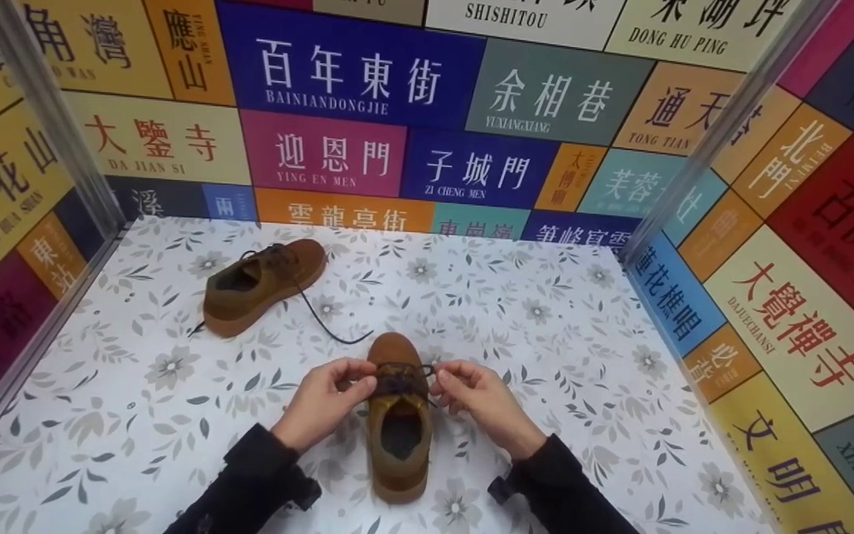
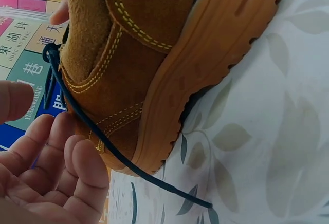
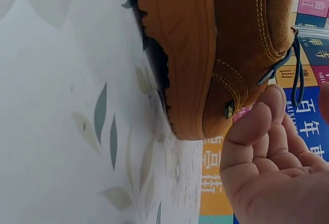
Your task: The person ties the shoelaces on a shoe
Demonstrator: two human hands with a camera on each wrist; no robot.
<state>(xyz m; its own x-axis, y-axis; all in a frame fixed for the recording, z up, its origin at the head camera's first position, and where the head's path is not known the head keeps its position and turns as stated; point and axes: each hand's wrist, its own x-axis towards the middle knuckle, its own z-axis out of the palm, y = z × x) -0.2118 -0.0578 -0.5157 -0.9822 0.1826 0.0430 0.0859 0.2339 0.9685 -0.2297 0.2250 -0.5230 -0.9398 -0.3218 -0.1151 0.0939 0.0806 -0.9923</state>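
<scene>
A brown suede lace-up shoe (image 1: 401, 445) stands on the floral cloth between my hands, toe pointing away. Its dark shoelace (image 2: 115, 152) hangs from a knot at the tongue down the shoe's left side, its tip on the cloth. On the right side, a lace loop (image 3: 298, 75) and a short end stick out. My left hand (image 1: 330, 400) is at the left of the lacing, thumb apart from the loosely bent fingers (image 2: 87, 167). My right hand (image 1: 482, 397) is beside the loop, fingertips right at the shoe's side, with a gap to the thumb.
A second brown shoe (image 1: 264, 285) stands at the back left, its loose lace (image 1: 323, 319) trailing toward the first shoe. The white floral cloth (image 1: 545, 348) covers the surface. Panels with colourful place-name signs (image 1: 353, 74) rise at the back and both sides.
</scene>
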